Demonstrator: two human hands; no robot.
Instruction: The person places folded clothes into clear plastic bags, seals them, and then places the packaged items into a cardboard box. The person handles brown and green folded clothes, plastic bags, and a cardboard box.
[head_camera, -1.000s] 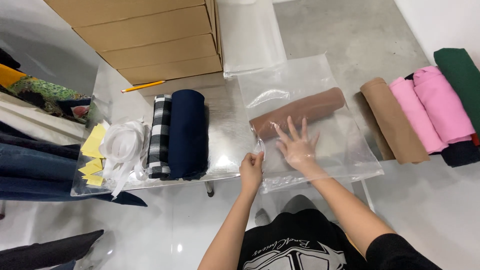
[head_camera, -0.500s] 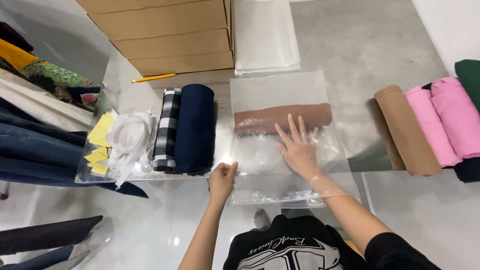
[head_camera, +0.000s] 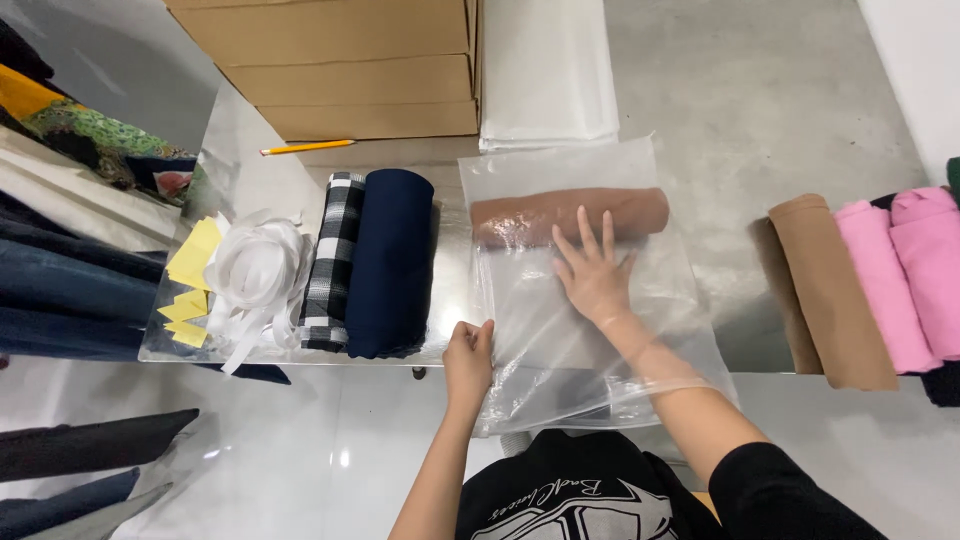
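Observation:
A clear plastic bag (head_camera: 650, 340) lies flat on the table with a rolled brown cloth (head_camera: 530, 216) inside, near its far end. My right hand (head_camera: 592, 272) is inside the bag, fingers spread, just short of the brown roll, with my forearm passing through the bag's mouth. My left hand (head_camera: 467, 352) pinches the bag's left edge near the table's front. To the left of the bag lie a navy rolled cloth (head_camera: 390, 262) and a black-and-white checked roll (head_camera: 334, 258).
Cardboard boxes (head_camera: 350, 70) and a stack of clear bags (head_camera: 545, 70) stand at the back, with a pencil (head_camera: 300, 148) beside them. White tape (head_camera: 255, 275) and yellow tags (head_camera: 192, 268) lie left. Tan (head_camera: 830, 290) and pink rolls (head_camera: 905, 280) lie right. Folded clothes (head_camera: 60, 260) sit far left.
The view shifted, so the bag now lies straight in front of me. My left hand moved from the bag's middle to its left edge. My right hand stays spread near the brown roll.

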